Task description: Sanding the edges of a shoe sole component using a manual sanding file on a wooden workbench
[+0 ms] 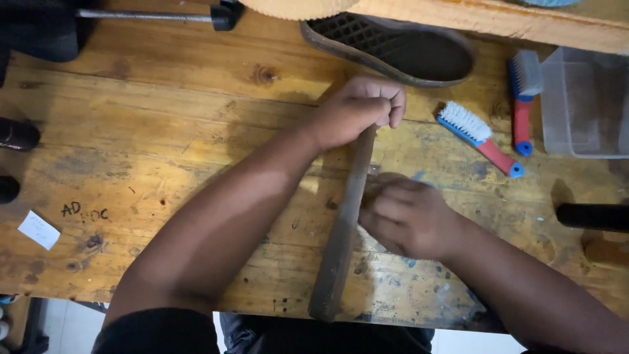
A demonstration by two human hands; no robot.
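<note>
Under the right hand (pixel 409 219), fingers curled, something hides; left hand (pixel 359 108) grips the stick (pixel 344 229).

Left hand (pixel 357 110) grips dark strip (pixel 343 229) top; right hand (pixel 409 217) touches beside it.

Only one view on my end: head cam, looking steeply down and close over the wooden workbench (pixel 164 131), near edge at the frame bottom, both forearms entering from below, far side cropped at the top.
</note>
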